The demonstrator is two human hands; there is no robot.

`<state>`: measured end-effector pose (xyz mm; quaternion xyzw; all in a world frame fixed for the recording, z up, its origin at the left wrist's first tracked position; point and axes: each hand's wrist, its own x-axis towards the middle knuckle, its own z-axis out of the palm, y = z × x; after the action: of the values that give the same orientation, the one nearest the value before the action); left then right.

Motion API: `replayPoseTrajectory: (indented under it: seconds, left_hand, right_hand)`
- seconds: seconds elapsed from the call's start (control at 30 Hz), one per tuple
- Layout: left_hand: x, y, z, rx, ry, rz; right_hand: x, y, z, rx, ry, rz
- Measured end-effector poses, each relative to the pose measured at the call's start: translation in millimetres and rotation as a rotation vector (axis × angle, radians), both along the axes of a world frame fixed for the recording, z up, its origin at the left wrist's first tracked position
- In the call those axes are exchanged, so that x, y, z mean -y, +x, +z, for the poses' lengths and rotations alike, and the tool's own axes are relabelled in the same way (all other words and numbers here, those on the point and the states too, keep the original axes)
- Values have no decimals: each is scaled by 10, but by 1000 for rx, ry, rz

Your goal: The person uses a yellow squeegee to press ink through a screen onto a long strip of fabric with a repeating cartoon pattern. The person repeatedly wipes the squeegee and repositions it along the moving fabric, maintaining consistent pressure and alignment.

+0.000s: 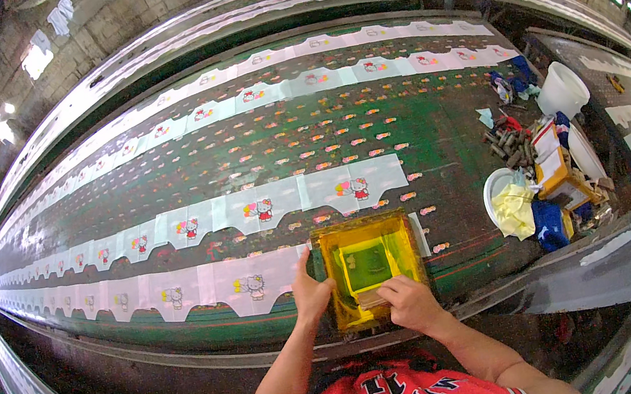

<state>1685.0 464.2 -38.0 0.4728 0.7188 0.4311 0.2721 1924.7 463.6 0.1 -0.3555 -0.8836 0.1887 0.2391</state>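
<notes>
A screen printing frame (418, 263) with a yellow-stained border and mesh lies flat near the front edge of a long green table. My left hand (311, 294) grips its left side. Inside the frame, toward the near side, my right hand (412, 303) is closed on a squeegee (369, 298) with a wooden handle, its blade down on the mesh. Yellow ink (350, 253) lines the mesh around a green window. A pale cloth piece peeks out past the frame's right edge. Left of the frame runs a row of pink cloth pieces (218, 287) printed with a cartoon cat.
Beyond lies a row of pale mint printed pieces (283, 202), with more rows farther off. At the right stand a white bowl with a yellow cloth (514, 210), a cardboard box (562, 181), a white bucket (562, 89) and a pile of small dark cylinders (510, 145).
</notes>
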Motion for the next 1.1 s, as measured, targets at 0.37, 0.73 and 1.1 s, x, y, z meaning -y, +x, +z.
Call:
replayPoseTrajectory:
  seconds: [0.37, 0.73, 1.1]
  left_hand:
    - [19, -68, 85, 38, -33, 3]
    - [7, -6, 193, 26, -107, 3]
    - [0, -23, -22, -76, -44, 4]
  right_hand:
    - [7, -125, 60, -13, -41, -6]
    - [3, -94, 18, -3, -33, -20]
    - [207, 24, 42, 16, -1, 20]
